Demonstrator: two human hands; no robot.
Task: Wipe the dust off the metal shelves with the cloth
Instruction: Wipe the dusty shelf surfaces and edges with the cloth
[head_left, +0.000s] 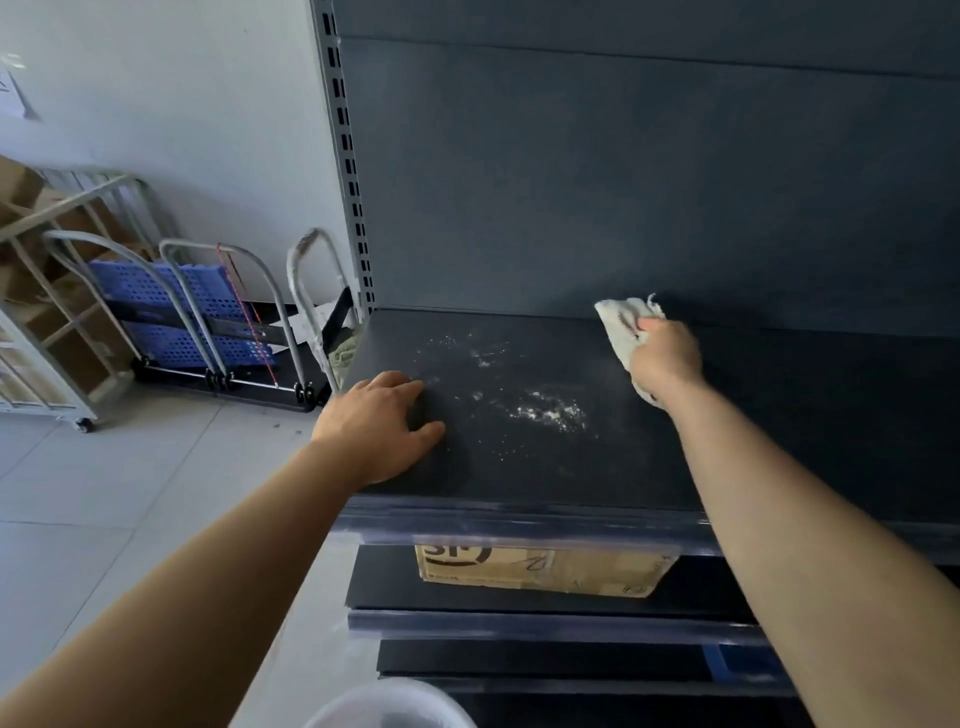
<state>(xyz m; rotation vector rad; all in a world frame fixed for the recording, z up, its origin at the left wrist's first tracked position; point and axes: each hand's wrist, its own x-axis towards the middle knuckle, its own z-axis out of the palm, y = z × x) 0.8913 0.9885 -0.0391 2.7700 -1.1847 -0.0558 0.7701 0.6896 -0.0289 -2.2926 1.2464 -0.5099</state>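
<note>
We see the white dust (545, 410) lying in scattered patches near the middle of the frame, on the top metal shelf (779, 415), whose long axis runs left to right across the picture; the heaviest patch sits just below centre, with a fainter scatter up and to the left of it. The cloth (623, 325) is right of centre, pressed to the shelf close to the dark back panel (623, 182), so the dust lies down and to the left of it, between our two hands. Our right hand (667, 358) is closed around the bunched cloth, fingers curled over it, with a loose end sticking out toward the upper left and another fold showing under the wrist. Our left hand (382, 421) is spread open and flat, palm down on the left end of the shelf near its front corner, holding nothing; its fingertips reach the edge of the fainter scatter. We judge the left hand slightly nearer the dust, yet the cloth hand is the one that must travel, so the coming stroke calls for a sweep leftward and toward the front lip. Lower shelves (519, 587) show in the bottom of the frame, one carrying a cardboard box (545, 571)
</note>
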